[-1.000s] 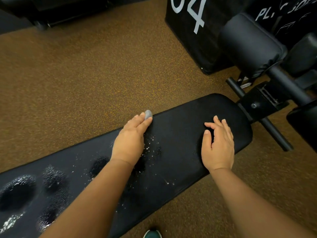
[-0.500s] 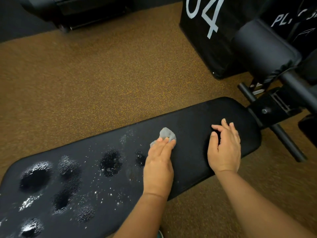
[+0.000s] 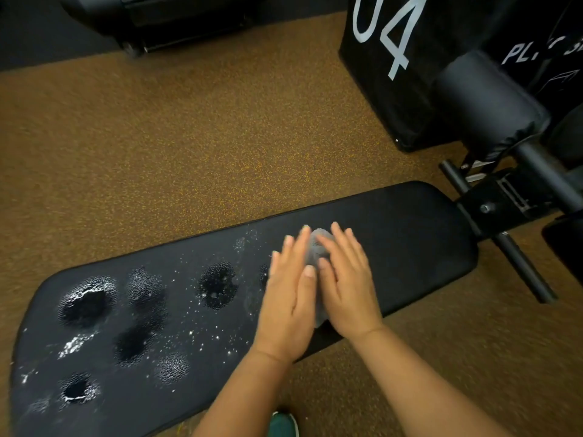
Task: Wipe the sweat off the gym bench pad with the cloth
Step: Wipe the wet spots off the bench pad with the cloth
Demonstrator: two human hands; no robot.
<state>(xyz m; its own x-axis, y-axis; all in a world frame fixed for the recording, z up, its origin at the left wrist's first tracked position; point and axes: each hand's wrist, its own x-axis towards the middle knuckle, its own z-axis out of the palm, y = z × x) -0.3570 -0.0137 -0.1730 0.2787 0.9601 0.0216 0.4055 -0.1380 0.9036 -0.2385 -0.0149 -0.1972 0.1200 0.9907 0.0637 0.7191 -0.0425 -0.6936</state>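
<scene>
Cloth is now lying on the gym bench pad toward its right half, showing only as a grey bunch between the two hands and a paler fold near the pad's near edge. Half a second ago the left hand was alone on it, pushing it with the fingertips, while the right hand was resting flat farther right on the dry end. Now the right hand is coming in beside the left, so both are lying over the cloth with fingers straight and flat, neither curled round it (whether they are pressing hard cannot be told from this blur). That is looking like a regrouping or spreading of the cloth, not a stroke. The sweat is sitting in dark beaded patches and white specks over the left half of the pad, just beside the left hand and well beyond it, so by my judgement most of the wiping is waiting to be done, and the next pass is likely needing to run leftward across those patches
</scene>
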